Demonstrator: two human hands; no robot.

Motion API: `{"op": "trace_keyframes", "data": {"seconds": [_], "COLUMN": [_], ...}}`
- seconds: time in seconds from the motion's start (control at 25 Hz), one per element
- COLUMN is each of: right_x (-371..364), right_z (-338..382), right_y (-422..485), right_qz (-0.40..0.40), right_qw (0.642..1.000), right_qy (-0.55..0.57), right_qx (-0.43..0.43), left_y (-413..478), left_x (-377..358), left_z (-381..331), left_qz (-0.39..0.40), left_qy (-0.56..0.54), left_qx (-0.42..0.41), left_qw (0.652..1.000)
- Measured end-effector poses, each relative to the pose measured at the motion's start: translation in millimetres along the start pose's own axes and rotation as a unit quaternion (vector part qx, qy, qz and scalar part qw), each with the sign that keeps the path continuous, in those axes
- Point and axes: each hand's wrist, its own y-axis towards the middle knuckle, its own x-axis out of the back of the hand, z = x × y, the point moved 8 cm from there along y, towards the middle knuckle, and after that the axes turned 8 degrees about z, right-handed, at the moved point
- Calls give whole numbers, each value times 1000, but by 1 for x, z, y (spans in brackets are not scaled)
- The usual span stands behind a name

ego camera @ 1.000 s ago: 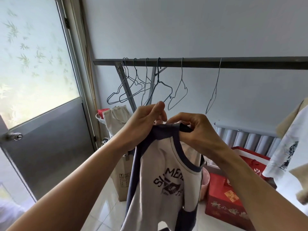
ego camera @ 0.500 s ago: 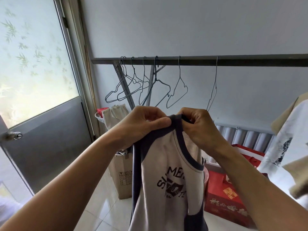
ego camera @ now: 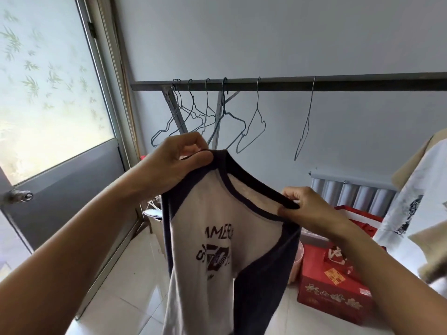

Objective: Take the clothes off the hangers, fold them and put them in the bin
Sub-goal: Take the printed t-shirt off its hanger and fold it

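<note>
Shirt (ego camera: 217, 226) is off the hangers (ego camera: 251, 126), below the rail (ego camera: 290, 82); your left hand (ego camera: 179, 163) and right hand (ego camera: 312, 209) pinch its collar (ego camera: 244, 191). Folding and binning remain.

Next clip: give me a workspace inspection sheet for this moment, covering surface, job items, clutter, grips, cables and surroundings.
Surface: pale tiled floor; no table seen.
Job's things: navy-sleeved white shirt off its hanger, held up unfolded; empty wire hangers on the rail; white garment hanging at right; bin not identifiable.
Clutter: red boxes on the floor.
Grips: left hand and right hand each pinch the shirt's top edge.
Cables: nothing seen.
Surroundings: frosted-glass door, radiator, grey wall.
</note>
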Motion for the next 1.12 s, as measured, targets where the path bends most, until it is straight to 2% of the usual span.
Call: {"op": "trace_keyframes", "data": {"seconds": [0.2, 0.36, 0.56, 0.64, 0.72, 0.84, 0.96, 1.12], "right_x": [28, 31, 19, 20, 24, 35, 48, 56], "right_z": [-2, 3, 19, 30, 34, 28, 19, 13], "right_y": [2, 8, 3, -4, -11, -14, -17, -24], "right_qz": [-38, -23, 39, 85, 109, 56, -40, -104], "right_qw": [998, 990, 955, 960, 975, 986, 977, 959], "right_qy": [55, 135, 292, 263, 188, 146, 192, 240], "right_qx": [14, 18, 23, 43, 52, 58, 85, 105], "left_y": [-18, -25, -25, -23, -22, -19, -18, -21], "left_x": [18, 12, 25, 23, 19, 19, 15, 4], "left_z": [27, 45, 68, 69, 70, 73, 70, 69], "left_qz": [29, 79, -33, -44, -44, -35, -14, -9], "left_qy": [35, 6, -89, -126, -174, -205, -225, -227], "left_qx": [58, 103, 105, 76, 53, 29, 28, 61], "left_qw": [997, 992, 990, 988, 982, 978, 974, 972]}}
